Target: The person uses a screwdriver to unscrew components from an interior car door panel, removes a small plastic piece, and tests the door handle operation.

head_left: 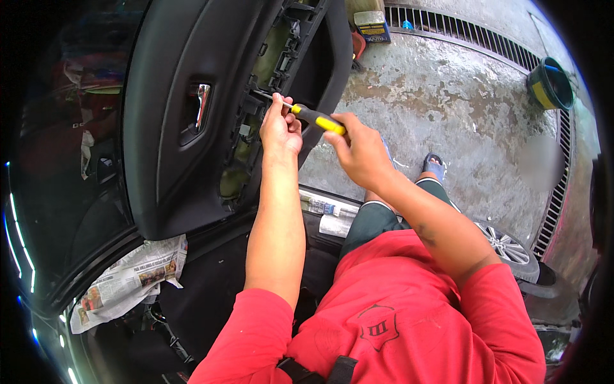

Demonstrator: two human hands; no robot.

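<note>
A screwdriver (pixel 313 118) with a yellow and black handle points left into the opened armrest section of a black car door panel (pixel 173 83). My right hand (pixel 361 148) grips the end of its handle. Around the metal shaft close the fingers of my left hand (pixel 281 128), near the tip. The tip meets the black plastic bracket strip (pixel 275 67) along the opening, where greenish material shows between the brackets. Exactly what the tip touches is too small to tell. Left of the opening sits a chrome inner door handle (pixel 202 102).
Newspaper sheets (pixel 137 278) lie by the door's lower left, and more newspaper (pixel 326 205) covers the sill beside my leg. On the worn concrete floor (pixel 441 96) stand a box (pixel 372 27) and a dark bucket (pixel 551 84), near a drain grate (pixel 448 24). A wheel (pixel 505 246) is at right.
</note>
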